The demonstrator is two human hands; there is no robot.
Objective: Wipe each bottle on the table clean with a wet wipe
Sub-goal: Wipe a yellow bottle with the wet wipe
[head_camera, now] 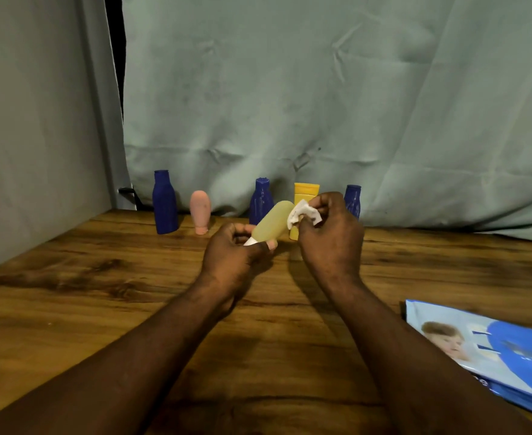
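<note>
Both hands are raised above the table (101, 293), just in front of the yellow bottle (306, 192). The left hand (234, 255) curls its fingers and thumb round the white cap end of a pale bottle (272, 222). That bottle is held off the table and tilted, its rounded end pointing up towards the yellow bottle. The right hand (331, 240) pinches a crumpled white wet wipe (304, 212) between thumb and fingers, and the wipe sits against the pale bottle's raised end. Wipe and hand hide the lower part of the yellow bottle.

5 bottles stand in a row along the far edge of the table, the yellow bottle among them. Just left of it is the middle blue bottle (261, 200). Further left is a pink bottle (200, 211), narrow end down, and furthest left a tall blue bottle (165, 204). Just right of the yellow bottle, a small blue bottle (353, 199) is partly hidden behind the right hand.

A blue wipes pack (490, 350) lies well to the right of the yellow bottle and much nearer the person, cut off by the frame. Grey-green cloth (289, 89) hangs behind the yellow bottle.
</note>
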